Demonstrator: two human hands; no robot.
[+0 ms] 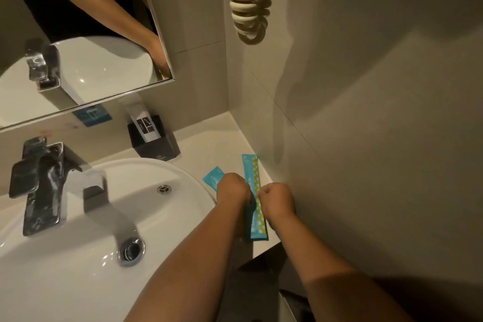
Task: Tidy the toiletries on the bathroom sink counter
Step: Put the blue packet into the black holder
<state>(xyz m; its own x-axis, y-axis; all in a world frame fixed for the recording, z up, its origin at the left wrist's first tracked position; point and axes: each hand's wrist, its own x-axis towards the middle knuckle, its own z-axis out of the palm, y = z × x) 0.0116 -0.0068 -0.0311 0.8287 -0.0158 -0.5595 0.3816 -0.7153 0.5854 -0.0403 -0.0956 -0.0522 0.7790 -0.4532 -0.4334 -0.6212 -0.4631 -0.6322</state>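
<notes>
White counter [203,144] is lying under both curled hands, left hand [233,188] and right hand [277,200] seemingly pinching a long blue packet [252,172] just beside the beige tiled wall [366,112].

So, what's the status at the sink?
Left hand and right hand closed on long blue packet. Small blue sachet beside. Nothing blocking.

Fingertips of left hand [233,189] and right hand [275,200] are curled under, hidden by the knuckles; grip on the long blue packet [254,192] can't be told. Small blue sachet [213,178] is half covered by left hand, print too small to read. White tube in black holder [154,138]: label blurred. Coiled cord [248,0] is cut off at top edge. Sink [65,269] is cropped at left & bottom.
</notes>
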